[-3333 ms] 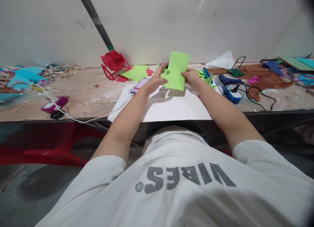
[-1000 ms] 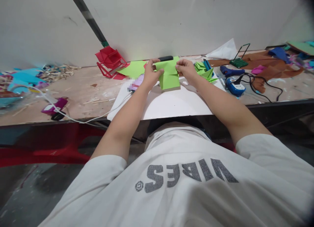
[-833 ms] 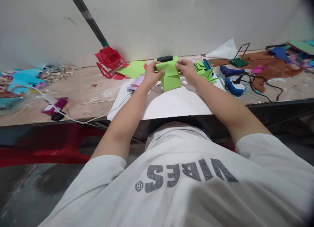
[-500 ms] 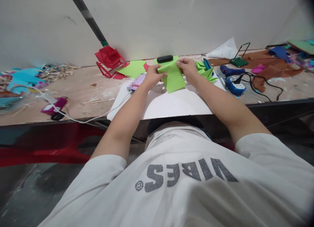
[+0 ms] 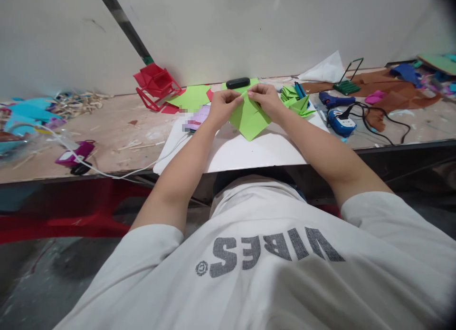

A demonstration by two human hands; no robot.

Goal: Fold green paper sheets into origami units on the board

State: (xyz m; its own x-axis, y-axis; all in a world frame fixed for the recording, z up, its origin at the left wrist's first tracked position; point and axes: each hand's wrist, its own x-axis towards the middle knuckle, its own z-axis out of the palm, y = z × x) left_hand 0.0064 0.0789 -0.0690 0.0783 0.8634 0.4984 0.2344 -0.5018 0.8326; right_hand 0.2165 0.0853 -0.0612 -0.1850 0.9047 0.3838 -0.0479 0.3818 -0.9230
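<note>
A piece of lime-green paper (image 5: 251, 121) is held up over a white board (image 5: 249, 155), one corner pointing down towards me. My left hand (image 5: 224, 105) pinches its upper edge between thumb and fingers. Close beside it, my right hand (image 5: 266, 100) pinches the same edge from the right. The fingertips of both hands nearly meet. Behind the hands lies a black oblong case (image 5: 238, 82) on more green paper. Folded green paper pieces (image 5: 296, 101) sit just right of my right hand. Left of my left hand is a pale purple item (image 5: 198, 117), partly blurred out.
On the left stand a red paper model (image 5: 156, 85), a heap of small sticks (image 5: 80, 105) and a purple device (image 5: 75, 153) with a white cable. To the right lie a blue glue gun (image 5: 337, 100), a blue power socket (image 5: 342, 124) with black cord, and brown sheets (image 5: 383, 82).
The green paper has turned so that a corner now points down. My two hands have come closer together at its upper edge.
</note>
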